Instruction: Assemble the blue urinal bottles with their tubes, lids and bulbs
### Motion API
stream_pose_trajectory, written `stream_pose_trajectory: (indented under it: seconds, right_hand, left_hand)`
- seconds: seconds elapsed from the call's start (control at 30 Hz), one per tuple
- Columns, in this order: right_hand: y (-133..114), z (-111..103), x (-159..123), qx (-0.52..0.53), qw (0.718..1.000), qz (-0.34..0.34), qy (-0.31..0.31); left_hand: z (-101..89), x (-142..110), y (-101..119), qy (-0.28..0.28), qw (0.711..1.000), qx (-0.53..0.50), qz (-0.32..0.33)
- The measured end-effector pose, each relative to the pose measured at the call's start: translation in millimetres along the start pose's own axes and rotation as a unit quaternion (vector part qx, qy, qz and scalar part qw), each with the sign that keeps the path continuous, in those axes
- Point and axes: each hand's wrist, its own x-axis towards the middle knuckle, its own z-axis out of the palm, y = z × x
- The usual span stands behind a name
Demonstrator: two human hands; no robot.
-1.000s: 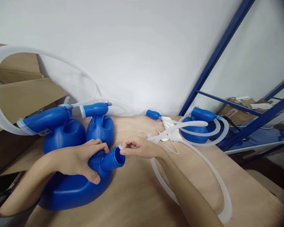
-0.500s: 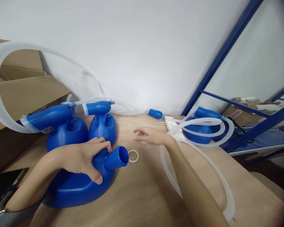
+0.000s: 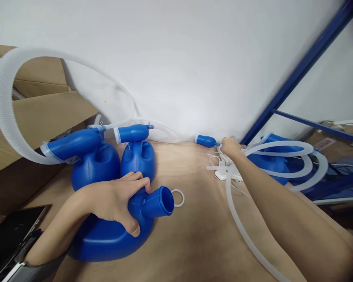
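My left hand (image 3: 117, 203) is closed over the top of a blue plastic jug (image 3: 111, 243), thumb on the near side and fingers on the far side. The jug lies with its round, open neck (image 3: 161, 201) pointing right and slightly up. Beside the neck, a white sealing ring (image 3: 179, 198) lies flat on the table. My right hand (image 3: 231, 147) reaches to the back of the table, its fingers closed around the translucent hose at the narrow end of a blue bulb-shaped spout (image 3: 206, 141). The fingers partly hide that joint.
Two blue jugs (image 3: 95, 166) with spouts and hoses stand at the back left, before cardboard boxes (image 3: 47, 105). A white power strip (image 3: 223, 174), cables and a looping hose (image 3: 238, 223) lie right, near another blue jug (image 3: 270, 162) and a blue metal frame (image 3: 306, 66).
My right hand has left the jug's neck, where it pinched something white, and moved right to the blue spout's hose. The white ring now lies on the table. My left hand stays on the jug.
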Motion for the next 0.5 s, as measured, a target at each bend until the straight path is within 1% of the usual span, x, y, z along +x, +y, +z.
stream_pose_trajectory:
  seconds: [0.1, 0.2, 0.27, 0.43, 0.5]
  right_hand:
    - [1.1, -0.6, 17.2, -0.011, 0.999, -0.027, -0.012]
    - [-5.1, -2.6, 29.6, -0.018, 0.997, -0.073, -0.022]
    - [-9.7, -1.9, 34.0, -0.022, 0.996, -0.086, -0.028]
    - [-11.6, 9.2, 34.8, -0.017, 0.998, -0.031, -0.055]
    - [-9.7, 15.1, 33.1, 0.002, 0.998, -0.032, -0.056]
  left_hand:
    - [-0.9, 0.3, 0.5, -0.003, 1.0, 0.001, 0.002]
    - [-0.7, 0.1, 0.5, -0.001, 1.0, -0.002, 0.01]
    - [-0.2, -0.2, 0.3, 0.002, 1.0, -0.006, 0.015]
    - [-0.2, -0.2, -0.5, -0.002, 1.0, -0.017, 0.003]
    - [-0.6, 0.0, -0.6, -0.006, 1.0, -0.021, -0.004]
